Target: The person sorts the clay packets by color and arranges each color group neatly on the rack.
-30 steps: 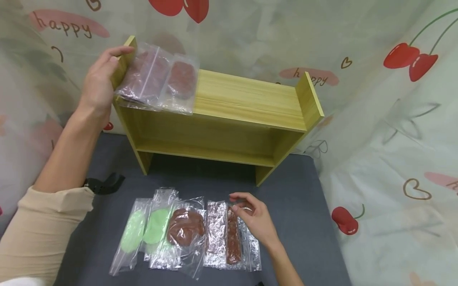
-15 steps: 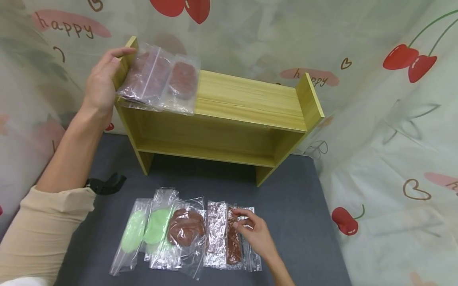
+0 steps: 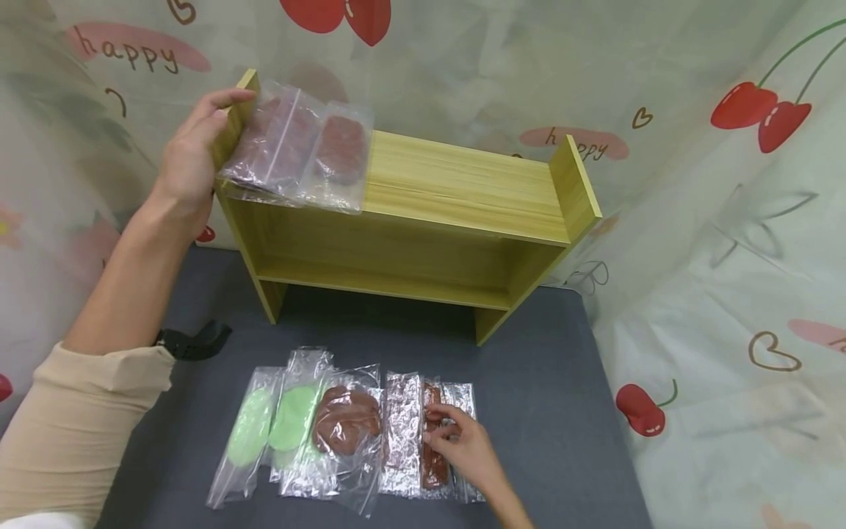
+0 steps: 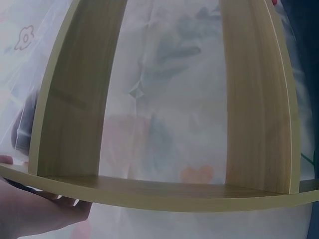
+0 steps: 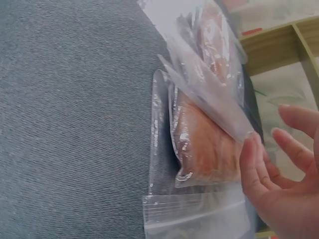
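My left hand (image 3: 192, 150) grips the left side panel of a two-tier wooden shelf (image 3: 456, 187), with fingers over its edge. Right beside those fingers, clear zip bags holding flat reddish-brown patties (image 3: 340, 150) lie on the top tier. My right hand (image 3: 465, 444) is over a clear bag with a long reddish-brown strip (image 3: 435, 470), on the table. In the head view a gap shows between its thumb and forefinger. The right wrist view has its fingertips right at a raised edge of clear plastic (image 5: 219, 94), above an orange-brown packet (image 5: 204, 144).
To the left of the strip lie a bagged brown patty (image 3: 346, 420) and bags with green rounds (image 3: 251, 426). Shiny clear bags (image 3: 401, 433) flank the strip. A black strap (image 3: 194, 342) is near my left sleeve. Printed curtains (image 3: 714, 257) enclose the dark grey table (image 3: 542, 382).
My right hand has moved down and slightly left, from the top end of the brown strip to its middle. My left hand stays on the shelf's side panel.
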A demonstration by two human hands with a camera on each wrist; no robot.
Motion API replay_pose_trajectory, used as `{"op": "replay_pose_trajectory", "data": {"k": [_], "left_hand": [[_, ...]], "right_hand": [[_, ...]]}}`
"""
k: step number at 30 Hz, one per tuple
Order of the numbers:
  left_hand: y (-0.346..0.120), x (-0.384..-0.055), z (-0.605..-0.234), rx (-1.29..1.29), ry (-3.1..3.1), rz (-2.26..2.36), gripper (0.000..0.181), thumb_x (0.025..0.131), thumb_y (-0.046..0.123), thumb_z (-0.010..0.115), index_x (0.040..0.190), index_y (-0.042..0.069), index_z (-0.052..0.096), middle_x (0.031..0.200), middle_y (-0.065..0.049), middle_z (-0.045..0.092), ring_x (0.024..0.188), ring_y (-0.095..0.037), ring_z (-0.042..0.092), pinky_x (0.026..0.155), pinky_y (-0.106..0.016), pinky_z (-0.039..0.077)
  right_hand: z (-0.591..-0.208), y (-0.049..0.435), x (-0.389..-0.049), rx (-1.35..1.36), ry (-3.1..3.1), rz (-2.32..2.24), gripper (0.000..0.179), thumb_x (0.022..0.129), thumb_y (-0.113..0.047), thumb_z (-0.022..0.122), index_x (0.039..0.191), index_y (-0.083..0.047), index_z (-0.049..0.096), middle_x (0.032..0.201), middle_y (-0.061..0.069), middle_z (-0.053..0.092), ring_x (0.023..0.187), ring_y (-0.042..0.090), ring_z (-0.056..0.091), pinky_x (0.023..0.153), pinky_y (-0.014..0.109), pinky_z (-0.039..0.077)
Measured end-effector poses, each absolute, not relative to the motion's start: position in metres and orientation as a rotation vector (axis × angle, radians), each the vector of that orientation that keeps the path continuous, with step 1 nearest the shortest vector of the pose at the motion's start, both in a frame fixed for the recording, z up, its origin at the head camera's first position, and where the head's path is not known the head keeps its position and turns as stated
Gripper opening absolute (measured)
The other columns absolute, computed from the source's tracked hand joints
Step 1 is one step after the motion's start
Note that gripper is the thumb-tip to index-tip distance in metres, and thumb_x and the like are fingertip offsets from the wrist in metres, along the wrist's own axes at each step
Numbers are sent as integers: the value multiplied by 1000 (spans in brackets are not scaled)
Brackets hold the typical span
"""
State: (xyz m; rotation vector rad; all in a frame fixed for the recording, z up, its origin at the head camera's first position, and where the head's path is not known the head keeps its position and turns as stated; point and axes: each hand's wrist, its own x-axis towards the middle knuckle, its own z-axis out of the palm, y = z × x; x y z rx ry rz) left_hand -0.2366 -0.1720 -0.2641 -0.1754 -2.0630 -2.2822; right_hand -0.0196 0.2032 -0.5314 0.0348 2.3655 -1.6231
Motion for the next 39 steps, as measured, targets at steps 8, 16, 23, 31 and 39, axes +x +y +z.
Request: {"op": "replay_pose_trajectory", "data": {"k": [8,16,23,31,39], "left_hand": [[-174,-237,-264,-193,-2062,-2340,43,108,28,24,143,25,49,158,11,20,140,-6,12,116,-31,10],[-175,-237,-264,-193,-2051,-2344,43,108,28,24,143,25,49,158,8,21,141,-10,15,115,-30,13],[-174,-237,-265,-209,-2008,-2371,42,108,26,26,141,23,51,157,7,22,140,-9,16,112,-25,15],[-174,-237,-265,-212,-1987,-2382,42,107,25,27,141,22,52,157,5,22,140,-11,18,111,-25,17],[-173,-237,-265,-214,-2000,-2379,41,107,25,27,141,23,51,157,5,22,140,-14,19,110,-28,19]], "right_hand": [[-543,197,-16,-63,2468,-1515,48,82,-7,79,128,-8,64,116,16,61,90,21,67,69,25,55],[-551,176,-11,-57,2632,-1423,49,77,-9,84,124,-12,67,113,10,54,84,17,61,73,26,53],[-556,159,-7,65,2837,-1210,53,72,-18,88,121,-19,69,109,2,53,75,8,51,63,23,44],[-559,148,-3,-52,3044,-849,73,64,-35,94,129,-21,64,112,3,48,67,6,43,55,24,38],[-560,146,-6,-94,3024,-958,75,64,-19,93,132,-18,61,112,5,51,62,4,47,54,22,44]]}}
